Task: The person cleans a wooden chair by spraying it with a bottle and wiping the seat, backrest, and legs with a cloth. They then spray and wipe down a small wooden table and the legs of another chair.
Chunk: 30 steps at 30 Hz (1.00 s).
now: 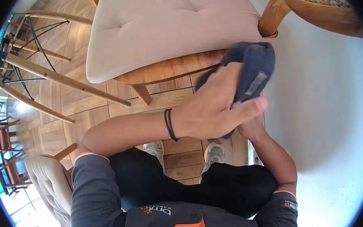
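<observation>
My left hand (210, 101), with black bands at its wrist, is closed on a dark grey cloth (258, 62) at the front edge of a chair. Its fingers pass behind the cloth, and the thumb sticks out to the right. The cloth is bunched and carries a lighter grey label. My right hand (252, 125) lies below and behind the left one, close to the cloth's lower part; its fingers are hidden. Beneath the cloth is the chair's wooden front rail (172, 71), under a tufted pale pink seat cushion (167, 22).
A white wall (318, 103) runs along the right. Another wooden chair part with a woven surface (322, 1) shows at the top right. Slim wooden legs (65, 78) with black rods stand at left. Behind my left arm is another cushioned chair (48, 180). The floor (182, 160) is wood-patterned.
</observation>
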Tool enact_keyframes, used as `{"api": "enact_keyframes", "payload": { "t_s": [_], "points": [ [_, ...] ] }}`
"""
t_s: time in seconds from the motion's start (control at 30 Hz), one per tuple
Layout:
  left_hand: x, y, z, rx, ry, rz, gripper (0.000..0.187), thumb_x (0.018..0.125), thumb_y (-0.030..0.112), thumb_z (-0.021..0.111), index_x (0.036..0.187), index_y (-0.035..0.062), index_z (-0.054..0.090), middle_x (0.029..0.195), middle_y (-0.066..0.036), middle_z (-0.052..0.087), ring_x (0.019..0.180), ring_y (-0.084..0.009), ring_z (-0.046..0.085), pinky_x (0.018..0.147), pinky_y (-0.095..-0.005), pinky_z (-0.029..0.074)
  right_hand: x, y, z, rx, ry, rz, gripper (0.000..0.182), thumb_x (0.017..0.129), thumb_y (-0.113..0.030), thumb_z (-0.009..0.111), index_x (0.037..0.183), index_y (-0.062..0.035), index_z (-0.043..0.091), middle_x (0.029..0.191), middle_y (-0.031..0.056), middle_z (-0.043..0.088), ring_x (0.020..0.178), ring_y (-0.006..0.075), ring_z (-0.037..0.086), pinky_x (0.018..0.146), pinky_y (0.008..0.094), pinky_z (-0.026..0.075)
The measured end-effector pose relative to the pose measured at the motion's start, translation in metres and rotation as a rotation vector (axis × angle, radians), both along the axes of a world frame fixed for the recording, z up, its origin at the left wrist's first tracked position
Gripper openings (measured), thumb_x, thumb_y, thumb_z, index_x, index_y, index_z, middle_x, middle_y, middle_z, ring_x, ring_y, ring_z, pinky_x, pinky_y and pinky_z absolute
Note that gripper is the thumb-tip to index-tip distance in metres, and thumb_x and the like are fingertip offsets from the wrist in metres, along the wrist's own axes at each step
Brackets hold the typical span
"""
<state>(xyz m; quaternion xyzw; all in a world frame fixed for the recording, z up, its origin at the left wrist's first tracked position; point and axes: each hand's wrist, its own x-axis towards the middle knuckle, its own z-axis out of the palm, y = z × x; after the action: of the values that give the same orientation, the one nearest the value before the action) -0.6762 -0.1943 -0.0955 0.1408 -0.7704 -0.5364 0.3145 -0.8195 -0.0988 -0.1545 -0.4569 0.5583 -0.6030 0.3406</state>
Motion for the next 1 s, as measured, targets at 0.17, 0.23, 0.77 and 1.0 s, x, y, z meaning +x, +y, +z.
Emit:
{"api": "enact_keyframes", "payload": {
  "t_s": [0.17,0.23,0.77,1.0],
  "points": [
    [0.056,-0.032,0.067,-0.620,-0.250,0.246,0.063,0.089,0.047,0.065,0.130,-0.0001,0.056,0.123,-0.017,0.061,0.115,-0.0250,0.056,0.101,-0.0408,0.040,-0.019,0.009,0.006,-0.206,0.001,-0.466,0.039,0.086,-0.005,0.072,0.121,-0.0013,0.055,0.114,0.0075,0.063,0.103,0.0170,0.060,0.094,0.0334,0.047],
    [0.080,-0.063,0.070,-0.376,-0.116,0.632,0.064,0.084,0.047,0.070,0.126,-0.0006,0.060,0.118,-0.019,0.064,0.110,-0.0284,0.060,0.098,-0.0436,0.043,-0.029,-0.016,0.016,-0.379,0.021,-0.634,0.036,0.091,-0.009,0.070,0.123,0.0015,0.056,0.122,0.0135,0.061,0.111,0.0196,0.059,0.095,0.0333,0.048],
    [0.181,-0.131,0.041,0.294,0.393,0.665,0.042,0.101,0.021,0.044,0.130,-0.0086,0.052,0.130,-0.023,0.059,0.120,-0.0284,0.057,0.097,-0.0407,0.048,0.056,-0.078,-0.011,-0.690,1.114,0.082,0.062,0.067,-0.020,0.075,0.127,-0.0107,0.061,0.123,0.0218,0.060,0.108,0.0423,0.060,0.098,0.0520,0.045],
    [0.074,-0.112,0.172,-0.056,0.689,0.271,0.046,0.097,0.018,0.056,0.138,0.0004,0.045,0.122,-0.015,0.060,0.111,-0.0281,0.058,0.094,-0.0394,0.050,0.062,-0.082,0.066,-0.253,1.036,0.018,0.059,0.081,-0.019,0.067,0.137,-0.0078,0.050,0.124,0.0222,0.058,0.113,0.0412,0.058,0.100,0.0488,0.044]
  ]
}}
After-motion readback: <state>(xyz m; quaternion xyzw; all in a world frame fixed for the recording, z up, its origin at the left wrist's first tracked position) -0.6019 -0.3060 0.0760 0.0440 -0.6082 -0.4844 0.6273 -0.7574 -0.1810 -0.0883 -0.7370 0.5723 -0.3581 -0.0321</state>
